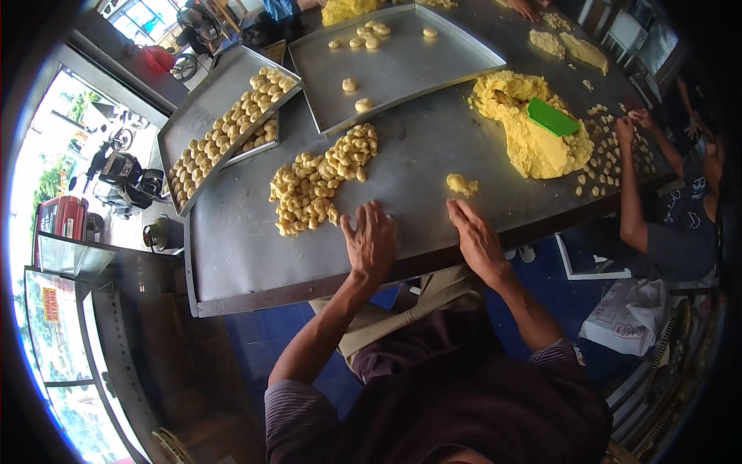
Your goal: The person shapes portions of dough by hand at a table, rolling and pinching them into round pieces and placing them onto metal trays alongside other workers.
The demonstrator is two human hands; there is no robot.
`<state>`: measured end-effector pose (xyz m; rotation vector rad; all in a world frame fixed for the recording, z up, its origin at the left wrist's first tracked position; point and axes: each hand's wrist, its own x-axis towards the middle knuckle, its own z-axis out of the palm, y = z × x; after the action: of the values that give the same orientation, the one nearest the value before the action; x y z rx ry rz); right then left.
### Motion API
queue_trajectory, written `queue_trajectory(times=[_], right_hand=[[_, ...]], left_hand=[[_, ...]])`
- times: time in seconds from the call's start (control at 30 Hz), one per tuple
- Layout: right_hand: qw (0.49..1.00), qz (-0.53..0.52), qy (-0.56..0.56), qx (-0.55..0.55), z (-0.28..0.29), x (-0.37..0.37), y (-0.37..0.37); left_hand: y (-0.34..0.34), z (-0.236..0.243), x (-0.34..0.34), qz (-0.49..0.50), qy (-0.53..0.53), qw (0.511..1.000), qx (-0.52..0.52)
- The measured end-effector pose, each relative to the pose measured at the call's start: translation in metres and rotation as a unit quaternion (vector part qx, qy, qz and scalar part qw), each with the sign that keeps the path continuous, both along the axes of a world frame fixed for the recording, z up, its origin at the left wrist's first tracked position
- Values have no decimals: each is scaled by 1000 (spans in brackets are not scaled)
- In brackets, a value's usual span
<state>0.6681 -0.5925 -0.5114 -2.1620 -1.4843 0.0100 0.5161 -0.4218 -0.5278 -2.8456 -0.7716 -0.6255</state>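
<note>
My left hand (pixel 372 243) rests on the metal table, fingers bent down and thumb held apart, just right of a heap of small pale dough pieces (pixel 305 193). Whether anything lies beneath its palm is hidden. My right hand (pixel 479 241) is near the table's front edge, its fingers stretched forward. Their tips come close to a small lump of yellow dough (pixel 462 184), and nothing shows in the grasp. Farther right, a green scraper (pixel 553 117) lies on a big mound of yellow dough (pixel 541 155).
A large metal tray (pixel 402 66) at the back holds several dough balls. Rows of balls fill part of another tray (pixel 193 108) at the left, tilted over a third. Small dough bits (pixel 599 174) lie at the right, by a co-worker's hands (pixel 630 124). Another person's hand (pixel 525 9) shows at the far edge.
</note>
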Motion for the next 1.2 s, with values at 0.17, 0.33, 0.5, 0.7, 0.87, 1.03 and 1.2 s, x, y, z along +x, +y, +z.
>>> queue_trajectory(times=[0.17,0.33,0.5,0.7,0.87,1.03,1.2], right_hand=[[1000,28,-3,-2,11,-4,-8],[968,32,187,163,23,-14,14],[951,-10,228,206,19,-46,37],[959,59,195,198,38,-35,40],[898,32,392,196,36,-57,47],[976,35,149,158,25,-66,48],[966,74,192,154,33,-61,49]], left_hand=[[-13,16,-14,43,-75,970,-226],[-20,22,-7,11,-252,870,-423],[-41,29,5,7,-289,792,-538],[-11,41,1,25,-174,776,-606],[-7,12,-3,-62,-147,883,-442],[-18,13,3,0,-141,879,-456],[-13,18,-6,-67,-166,863,-472]])
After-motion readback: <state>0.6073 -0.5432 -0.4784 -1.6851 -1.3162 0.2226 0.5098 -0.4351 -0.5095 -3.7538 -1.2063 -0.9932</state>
